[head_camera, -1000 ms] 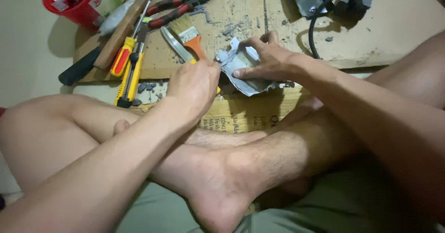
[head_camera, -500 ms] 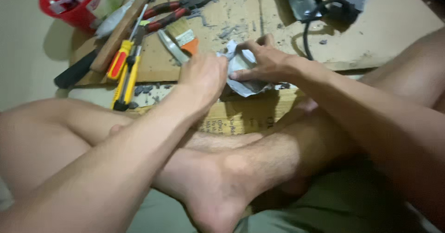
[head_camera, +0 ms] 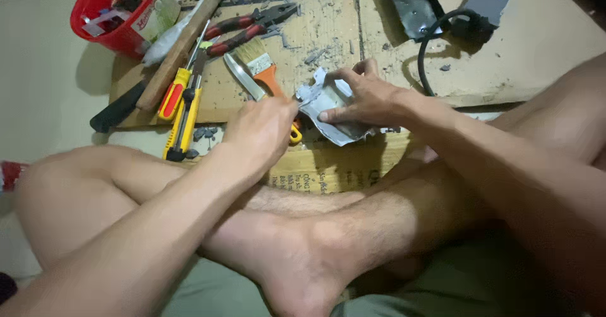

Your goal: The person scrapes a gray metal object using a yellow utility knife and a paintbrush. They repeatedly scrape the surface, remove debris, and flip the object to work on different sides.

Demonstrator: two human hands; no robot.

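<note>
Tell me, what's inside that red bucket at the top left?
The red bucket holds a jumble of small items: a pale plastic packet against its right wall and some little dark and whitish pieces near the rim. Anything lower down is hidden by the wall and the clutter.
</note>
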